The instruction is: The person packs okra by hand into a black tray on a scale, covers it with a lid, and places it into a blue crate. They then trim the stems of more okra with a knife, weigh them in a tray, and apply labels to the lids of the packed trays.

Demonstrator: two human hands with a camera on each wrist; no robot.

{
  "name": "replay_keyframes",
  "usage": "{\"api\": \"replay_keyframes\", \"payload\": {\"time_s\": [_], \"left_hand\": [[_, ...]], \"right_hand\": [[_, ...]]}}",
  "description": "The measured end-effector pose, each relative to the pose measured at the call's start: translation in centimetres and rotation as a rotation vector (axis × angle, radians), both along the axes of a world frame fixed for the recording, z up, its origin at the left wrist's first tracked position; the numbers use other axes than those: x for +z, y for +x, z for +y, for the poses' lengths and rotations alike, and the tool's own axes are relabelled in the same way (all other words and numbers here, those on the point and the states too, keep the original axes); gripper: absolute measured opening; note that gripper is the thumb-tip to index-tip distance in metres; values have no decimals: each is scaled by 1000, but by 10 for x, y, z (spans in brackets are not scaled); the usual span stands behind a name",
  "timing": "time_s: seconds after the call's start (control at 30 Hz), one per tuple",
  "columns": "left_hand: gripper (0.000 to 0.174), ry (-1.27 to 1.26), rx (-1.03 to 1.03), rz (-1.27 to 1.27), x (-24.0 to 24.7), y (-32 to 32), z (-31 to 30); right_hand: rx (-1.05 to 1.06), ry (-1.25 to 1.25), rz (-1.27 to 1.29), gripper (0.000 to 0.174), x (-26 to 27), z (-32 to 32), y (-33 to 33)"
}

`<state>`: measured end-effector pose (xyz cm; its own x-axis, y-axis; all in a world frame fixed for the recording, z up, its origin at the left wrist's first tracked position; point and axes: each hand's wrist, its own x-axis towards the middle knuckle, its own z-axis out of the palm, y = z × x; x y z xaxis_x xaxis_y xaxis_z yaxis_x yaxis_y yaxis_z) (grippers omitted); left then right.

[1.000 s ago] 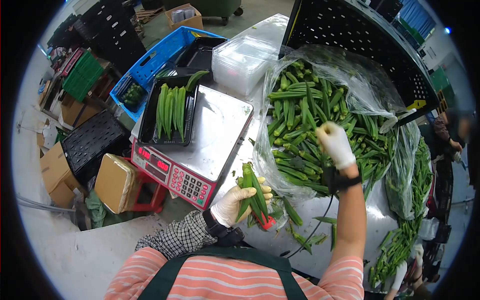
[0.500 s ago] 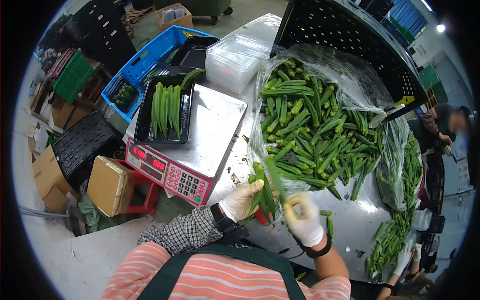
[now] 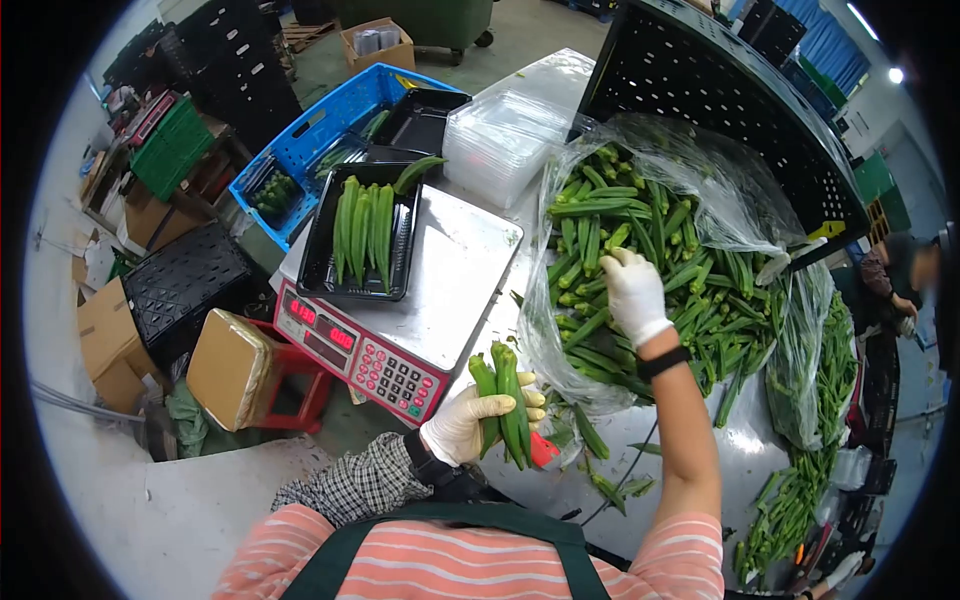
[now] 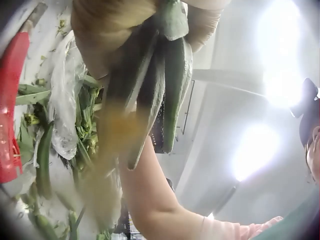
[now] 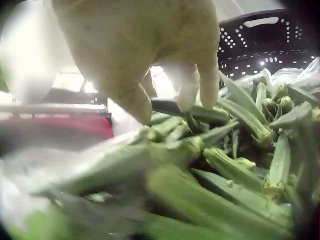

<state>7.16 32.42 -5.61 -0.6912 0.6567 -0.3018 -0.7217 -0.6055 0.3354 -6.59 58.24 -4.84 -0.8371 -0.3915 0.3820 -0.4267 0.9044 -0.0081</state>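
My gloved left hand (image 3: 460, 425) holds a small bunch of okra pods (image 3: 508, 395) upright, caps up, beside the scale's front corner. The left wrist view shows the pods (image 4: 172, 90) side by side, gripped between thumb and fingers. My gloved right hand (image 3: 637, 295) is over the heap of loose okra (image 3: 690, 270) in a clear plastic bag (image 3: 760, 190). In the right wrist view its thumb and fingers (image 5: 207, 85) point down with a gap between them, tips right at a dark green pod (image 5: 212, 114).
A black tray (image 3: 310, 270) with a row of okra sits on the scale (image 3: 460, 260). Clear lids (image 3: 500, 145) stack behind it, near a blue crate (image 3: 320, 120). A black perforated crate (image 3: 720, 110) leans behind the heap. A red-handled tool (image 4: 10, 105) and okra scraps lie near my left hand.
My right hand brought a pod from the heap to the left hand's bunch half a second ago. It is now back over the heap, without that pod. The left hand stays near the scale.
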Motion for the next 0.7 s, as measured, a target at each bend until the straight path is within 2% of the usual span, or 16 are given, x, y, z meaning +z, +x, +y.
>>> {"api": "replay_keyframes", "payload": {"time_s": [0.07,0.1,0.17,0.2,0.23,0.27,0.33,0.4,0.47,0.53,0.6,0.67,0.7], "left_hand": [[58,11,-5,-16,8,-1,-5],[62,71,-19,-57,11,-2,-5],[69,208,-44,-88,18,-7,-3],[69,217,-26,-56,19,-11,-3],[68,235,16,-47,19,-13,-5],[67,251,59,-41,17,-13,-7],[61,162,112,-7,19,-12,-21],[59,255,117,31,13,-13,-36],[60,237,141,31,20,-11,-46],[60,153,181,68,30,-6,-53],[59,111,212,74,30,0,-61],[59,58,249,87,29,6,-69],[56,55,273,91,30,7,-72]], "right_hand": [[119,-148,139,25,35,-18,28],[254,-165,172,27,50,-32,47],[533,-199,-7,27,68,-58,90],[620,-167,-182,28,76,-70,108],[745,-153,-167,31,83,-82,116],[759,-180,-120,35,83,-91,124],[770,-309,-260,37,88,-92,118],[608,-324,-5,40,77,-76,78],[180,-132,58,39,77,-71,19],[-17,113,339,34,38,-53,-44],[-135,289,280,24,-6,-25,-87],[-270,403,-98,16,-2,-28,-90],[-290,409,-84,14,-1,-27,-87]]}}
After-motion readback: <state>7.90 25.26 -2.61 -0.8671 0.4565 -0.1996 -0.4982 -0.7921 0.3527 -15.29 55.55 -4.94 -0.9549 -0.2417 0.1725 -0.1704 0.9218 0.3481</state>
